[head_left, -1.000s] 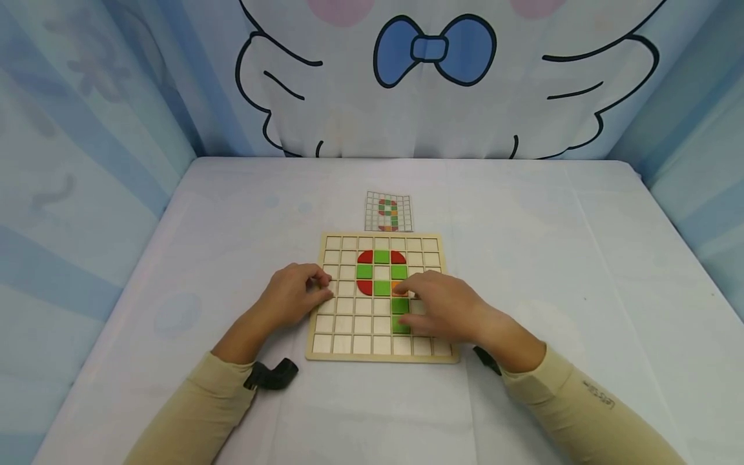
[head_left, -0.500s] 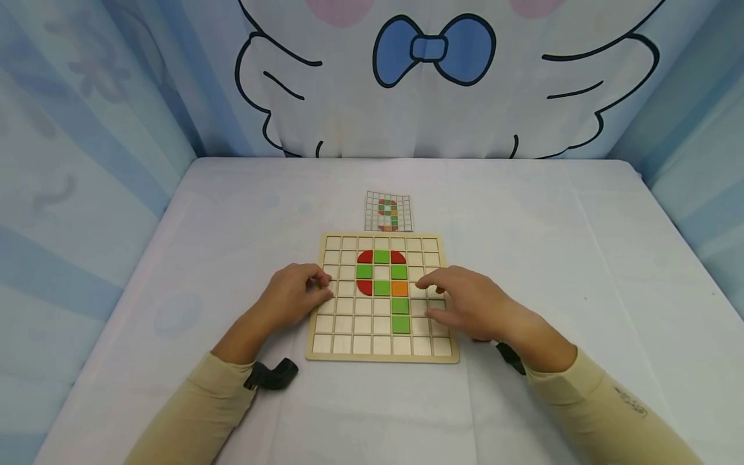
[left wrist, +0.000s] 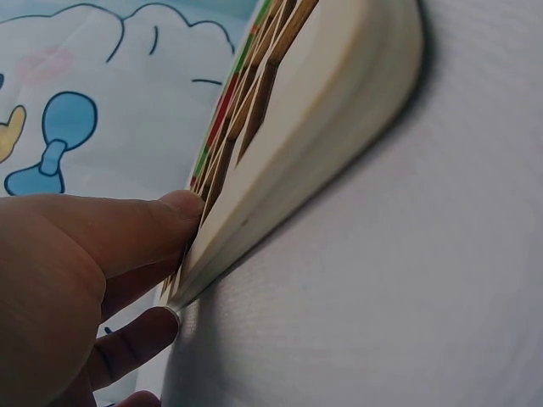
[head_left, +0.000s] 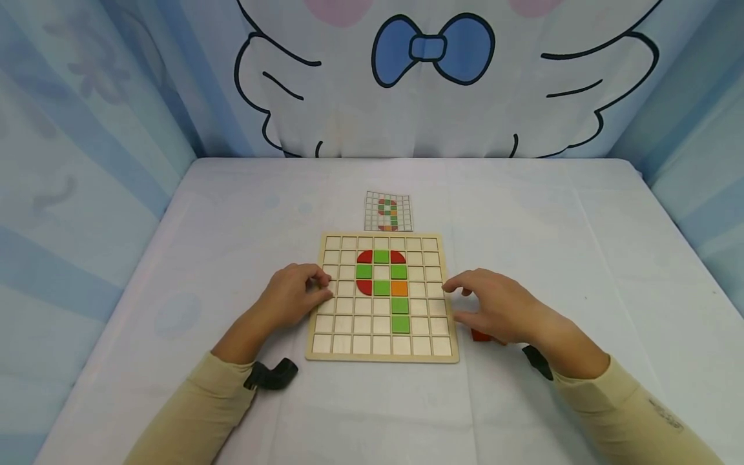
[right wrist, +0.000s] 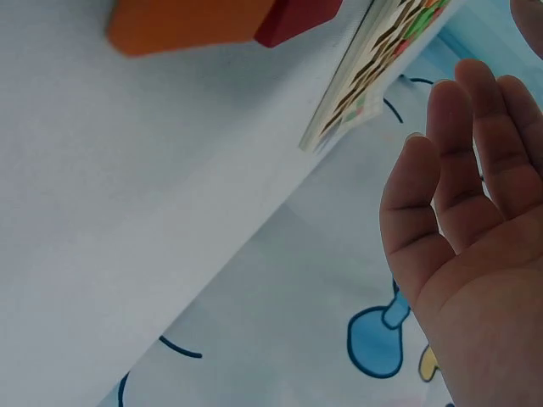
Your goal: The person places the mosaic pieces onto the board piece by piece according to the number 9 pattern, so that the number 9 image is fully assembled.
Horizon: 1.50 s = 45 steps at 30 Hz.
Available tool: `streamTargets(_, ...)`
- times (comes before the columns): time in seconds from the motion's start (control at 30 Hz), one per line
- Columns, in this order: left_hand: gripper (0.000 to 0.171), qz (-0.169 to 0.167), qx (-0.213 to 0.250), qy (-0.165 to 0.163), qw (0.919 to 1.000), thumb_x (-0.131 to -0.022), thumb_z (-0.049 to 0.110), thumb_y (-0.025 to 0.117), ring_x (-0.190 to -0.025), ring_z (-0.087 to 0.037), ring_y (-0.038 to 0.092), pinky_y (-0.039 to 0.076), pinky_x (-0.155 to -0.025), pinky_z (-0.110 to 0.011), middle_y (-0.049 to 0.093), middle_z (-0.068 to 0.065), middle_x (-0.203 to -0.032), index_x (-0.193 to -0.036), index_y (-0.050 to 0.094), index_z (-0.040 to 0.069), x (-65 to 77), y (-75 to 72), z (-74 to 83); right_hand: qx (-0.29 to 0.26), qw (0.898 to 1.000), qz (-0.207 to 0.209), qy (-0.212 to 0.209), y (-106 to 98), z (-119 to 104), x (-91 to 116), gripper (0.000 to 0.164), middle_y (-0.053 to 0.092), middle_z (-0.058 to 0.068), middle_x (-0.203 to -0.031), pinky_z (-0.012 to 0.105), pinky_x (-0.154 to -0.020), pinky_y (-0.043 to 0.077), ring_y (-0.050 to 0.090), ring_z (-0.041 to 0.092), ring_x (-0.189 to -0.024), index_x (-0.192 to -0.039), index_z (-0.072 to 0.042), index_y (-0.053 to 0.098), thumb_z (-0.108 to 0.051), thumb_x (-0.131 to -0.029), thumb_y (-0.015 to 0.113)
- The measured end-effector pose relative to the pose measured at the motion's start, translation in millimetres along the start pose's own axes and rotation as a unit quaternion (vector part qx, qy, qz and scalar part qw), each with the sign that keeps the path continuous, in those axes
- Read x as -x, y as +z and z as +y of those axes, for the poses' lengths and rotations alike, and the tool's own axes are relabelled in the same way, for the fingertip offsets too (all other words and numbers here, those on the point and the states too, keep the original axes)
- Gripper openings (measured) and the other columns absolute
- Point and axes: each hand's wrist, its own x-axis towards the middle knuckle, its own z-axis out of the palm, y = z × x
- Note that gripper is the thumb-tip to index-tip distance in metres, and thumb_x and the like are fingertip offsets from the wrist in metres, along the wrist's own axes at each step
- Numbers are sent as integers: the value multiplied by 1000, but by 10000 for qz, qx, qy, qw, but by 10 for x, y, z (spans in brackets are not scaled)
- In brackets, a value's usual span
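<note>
A wooden grid board (head_left: 343, 345) lies on the table, with green squares (head_left: 400, 325), red rounded tiles (head_left: 364, 288) and one orange square (head_left: 399, 289) set in its cells. My left hand (head_left: 290, 294) holds the board's left rim between thumb and finger; the left wrist view shows the fingertips at the board's edge (left wrist: 280, 170). Just off the right rim hovers my right hand (head_left: 500, 307), fingers relaxed and holding nothing. Partly hidden below it is a red piece (head_left: 480, 336). An orange piece (right wrist: 187, 24) and a red one show at the top of the right wrist view.
Behind the board lies a pattern card (head_left: 388, 212) printed with a grid and a coloured figure. A white cloth (head_left: 581, 258) covers the table. Patterned curtains (head_left: 430, 110) hang at the back and sides.
My right hand has moved right, from over the orange and green tiles to beyond the board's right rim. A red piece beneath it has come into view. My left hand stays put.
</note>
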Motion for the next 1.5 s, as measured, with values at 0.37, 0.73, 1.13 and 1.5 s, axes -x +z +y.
streamTargets(0.37,12,-18,0,-34,10000,-93,21,74,-89,-23,55,43,-79,-41,69,-3,-107,-93,65,12,14,-4,-5,-163,9998,-99,45,53,119,133,35,64,-1,-110,43,-86,49,58,21,-100,-118,-9,65,-18,-86,76)
streamTargets(0.73,12,-32,-10,-28,10000,-93,21,74,-89,-23,55,43,-80,-42,68,-3,-107,-93,65,12,16,1,-7,8,9998,-96,154,124,209,228,36,62,-1,-103,38,-81,49,56,20,-98,-110,-11,65,-18,-80,84)
streamTargets(1.13,12,-5,-1,-94,10000,-93,21,74,-89,-23,54,43,-80,-42,68,-2,-105,-93,65,12,17,8,2,86,10000,-3,-35,172,256,238,30,60,-6,-97,38,-80,47,52,21,-98,-103,-12,66,-12,-79,84)
streamTargets(1.5,13,-4,5,-88,10000,-93,20,74,-88,-22,54,43,-80,-41,68,-2,-104,-93,65,12,12,9,10,105,9995,92,-275,174,259,211,25,62,-6,-98,42,-82,47,55,21,-96,-99,-15,68,-11,-80,84)
